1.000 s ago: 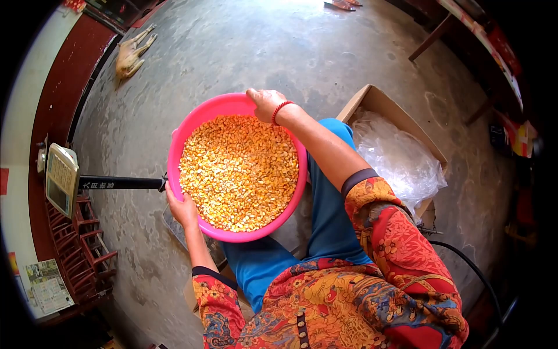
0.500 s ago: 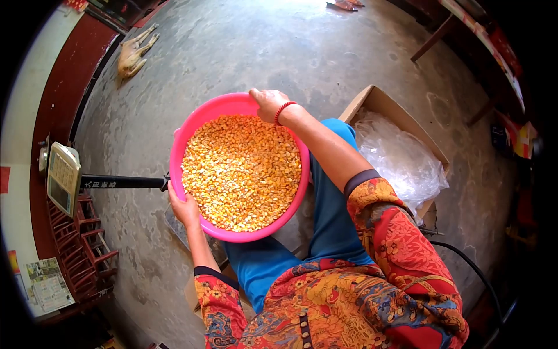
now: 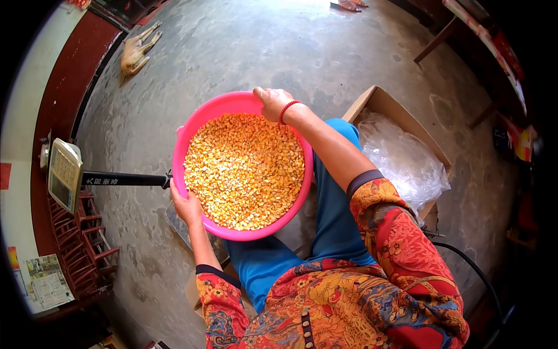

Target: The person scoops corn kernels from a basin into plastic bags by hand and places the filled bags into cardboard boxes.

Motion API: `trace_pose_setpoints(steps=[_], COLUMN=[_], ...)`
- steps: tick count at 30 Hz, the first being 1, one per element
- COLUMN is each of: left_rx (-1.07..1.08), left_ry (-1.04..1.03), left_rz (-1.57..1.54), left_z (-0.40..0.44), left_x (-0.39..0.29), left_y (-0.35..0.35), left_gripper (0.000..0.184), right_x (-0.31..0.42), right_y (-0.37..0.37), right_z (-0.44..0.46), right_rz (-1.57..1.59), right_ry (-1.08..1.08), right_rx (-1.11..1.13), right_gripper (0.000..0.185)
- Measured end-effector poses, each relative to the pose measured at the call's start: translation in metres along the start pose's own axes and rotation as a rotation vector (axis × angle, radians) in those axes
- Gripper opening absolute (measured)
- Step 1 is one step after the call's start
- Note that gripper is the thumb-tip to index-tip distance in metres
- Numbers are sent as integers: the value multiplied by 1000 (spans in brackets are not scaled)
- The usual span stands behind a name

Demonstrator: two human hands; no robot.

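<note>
A round pink plastic basin (image 3: 179, 156) full of yellow corn kernels (image 3: 244, 171) sits in front of me, above my knees. My left hand (image 3: 186, 207) grips its rim at the lower left, thumb over the edge and the other fingers hidden under or behind it. At the far right side of the rim, my right hand (image 3: 274, 104) is closed on the edge; a red beaded bracelet circles that wrist. Just left of the basin, a black post (image 3: 125, 179) runs to a scale display (image 3: 65, 174). Part of the scale's platform shows below my left hand.
An open cardboard box (image 3: 401, 119) with clear plastic bags (image 3: 398, 157) stands to my right. Reddish wooden chairs (image 3: 87, 244) line the left wall. A tan dog (image 3: 135, 57) lies on the concrete floor (image 3: 325, 52) at the far left. A table (image 3: 488, 41) is at far right.
The whole view has shifted slightly, so everything appears a little further right. Both hands keep their hold on the basin, and the corn looks the same.
</note>
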State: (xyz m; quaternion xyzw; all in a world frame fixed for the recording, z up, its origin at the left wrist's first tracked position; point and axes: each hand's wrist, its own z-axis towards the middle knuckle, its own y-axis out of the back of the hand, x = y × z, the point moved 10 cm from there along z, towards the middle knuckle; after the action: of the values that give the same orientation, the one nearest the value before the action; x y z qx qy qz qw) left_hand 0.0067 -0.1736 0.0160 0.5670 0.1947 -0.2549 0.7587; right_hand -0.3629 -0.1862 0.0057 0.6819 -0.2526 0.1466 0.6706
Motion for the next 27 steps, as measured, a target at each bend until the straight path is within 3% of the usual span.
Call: trace_pose_setpoints(steps=[20, 27], left_rx=[-14, 4], left_ry=[-12, 21], left_rz=[53, -17], left_z=[0, 1], left_x=[0, 4], left_y=[1, -1], left_gripper=[53, 58], right_x=[0, 1], right_y=[3, 1], right_z=[-2, -1], right_rz=[7, -2], right_ry=[-4, -11], right_rx=[-18, 20], right_gripper=[31, 37])
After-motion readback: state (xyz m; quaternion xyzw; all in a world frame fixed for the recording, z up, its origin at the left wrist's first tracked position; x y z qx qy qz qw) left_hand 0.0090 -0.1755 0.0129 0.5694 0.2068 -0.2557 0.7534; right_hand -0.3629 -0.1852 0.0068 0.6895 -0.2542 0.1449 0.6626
